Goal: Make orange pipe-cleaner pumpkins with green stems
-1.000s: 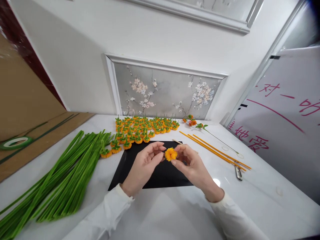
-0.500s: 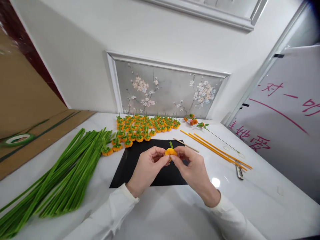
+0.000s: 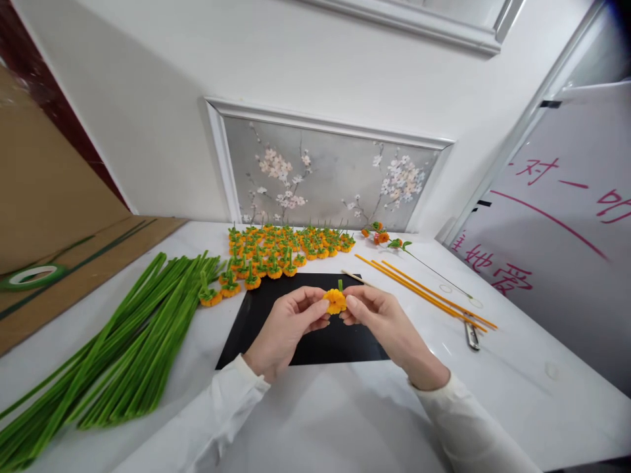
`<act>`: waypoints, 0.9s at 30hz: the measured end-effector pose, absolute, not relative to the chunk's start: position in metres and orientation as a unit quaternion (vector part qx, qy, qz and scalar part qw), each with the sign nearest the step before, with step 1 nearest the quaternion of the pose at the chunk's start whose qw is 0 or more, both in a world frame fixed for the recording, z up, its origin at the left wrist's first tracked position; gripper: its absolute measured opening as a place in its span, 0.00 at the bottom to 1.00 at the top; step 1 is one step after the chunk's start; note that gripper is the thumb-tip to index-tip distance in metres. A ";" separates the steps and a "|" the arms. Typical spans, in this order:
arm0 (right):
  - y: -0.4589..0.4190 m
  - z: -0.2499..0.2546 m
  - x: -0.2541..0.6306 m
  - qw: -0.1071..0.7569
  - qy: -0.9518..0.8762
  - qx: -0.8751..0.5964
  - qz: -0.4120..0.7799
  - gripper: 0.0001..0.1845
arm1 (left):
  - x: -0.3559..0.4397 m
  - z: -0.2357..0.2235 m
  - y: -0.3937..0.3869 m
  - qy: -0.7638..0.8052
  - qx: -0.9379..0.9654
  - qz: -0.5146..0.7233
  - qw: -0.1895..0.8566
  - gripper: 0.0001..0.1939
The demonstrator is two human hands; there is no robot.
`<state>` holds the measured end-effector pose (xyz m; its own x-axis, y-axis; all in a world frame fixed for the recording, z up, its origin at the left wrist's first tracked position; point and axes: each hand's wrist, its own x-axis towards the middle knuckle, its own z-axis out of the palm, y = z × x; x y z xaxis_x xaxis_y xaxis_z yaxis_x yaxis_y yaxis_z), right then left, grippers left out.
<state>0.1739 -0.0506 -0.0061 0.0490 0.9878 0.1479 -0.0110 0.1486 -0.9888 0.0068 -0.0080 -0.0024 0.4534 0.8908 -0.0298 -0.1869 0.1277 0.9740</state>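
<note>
Between my two hands, above a black mat, is an orange pipe-cleaner flower with a short green stem pointing up. My left hand pinches its left edge between thumb and fingers. On the other side, the thumb and fingers of my right hand close on its right edge. The flower's open face is turned toward me. Behind the mat stand rows of similar orange flowers with green stems upward.
Green pipe cleaners lie in a big bundle at left. To the right are orange pipe cleaners, a thin wooden stick, a silver clipper-like tool and a wired flower stem. Green tape rests on cardboard.
The flower has tilted so its face shows more fully toward me. My right hand has shifted slightly right, and the fingers of both hands have moved to the flower's side edges.
</note>
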 end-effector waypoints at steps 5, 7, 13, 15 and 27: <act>-0.048 -0.008 0.171 0.560 -0.559 -0.477 0.383 0.17 | 0.008 -0.003 -0.009 0.331 0.604 0.398 0.606 0.10; -0.047 -0.010 0.170 0.559 -0.570 -0.471 0.375 0.15 | 0.009 -0.003 -0.009 0.329 0.618 0.399 0.592 0.09; -0.048 -0.010 0.168 0.543 -0.561 -0.468 0.414 0.14 | 0.009 -0.005 -0.010 0.300 0.618 0.396 0.609 0.09; -0.049 -0.009 0.168 0.543 -0.553 -0.466 0.427 0.14 | 0.009 -0.005 -0.010 0.291 0.605 0.393 0.629 0.09; -0.049 -0.018 0.166 0.547 -0.630 -0.470 0.288 0.09 | 0.008 -0.006 -0.006 0.298 0.678 0.418 0.527 0.07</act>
